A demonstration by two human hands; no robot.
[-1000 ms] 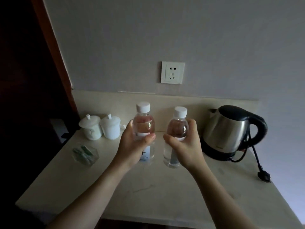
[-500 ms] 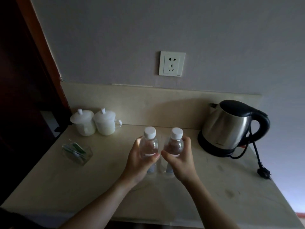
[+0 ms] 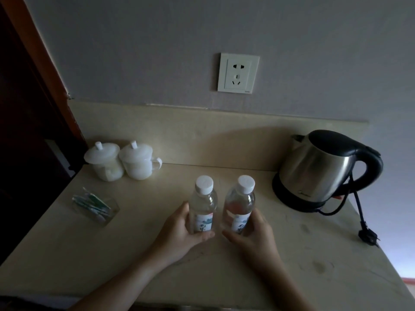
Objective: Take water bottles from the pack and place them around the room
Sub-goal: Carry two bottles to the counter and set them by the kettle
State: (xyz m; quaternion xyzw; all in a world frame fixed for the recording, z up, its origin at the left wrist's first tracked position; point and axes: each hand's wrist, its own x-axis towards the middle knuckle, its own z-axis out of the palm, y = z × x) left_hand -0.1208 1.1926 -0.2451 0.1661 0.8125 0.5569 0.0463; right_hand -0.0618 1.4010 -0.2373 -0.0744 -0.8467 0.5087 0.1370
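1. Clear plastic, twice over: two water bottles stand upright and side by side on the beige countertop, the left bottle and the right bottle, each with a white cap and a printed label low on its body.
2. Two hands are in view. The left hand curls around the lower left side of the left bottle, thumb across the front near its base; the right hand wraps the lower right side of the right bottle the same way. Each hand holds its own bottle by the labelled part, the caps well above the fingers.
3. Two white lidded cups sit touching at the back left; their contents are hidden.
4. One clear holder at the left carries a few green-and-white sachets.
5. One steel kettle with a black handle stands at the right on its base, its plug lying on the counter.
6. One wall socket is above the backsplash.
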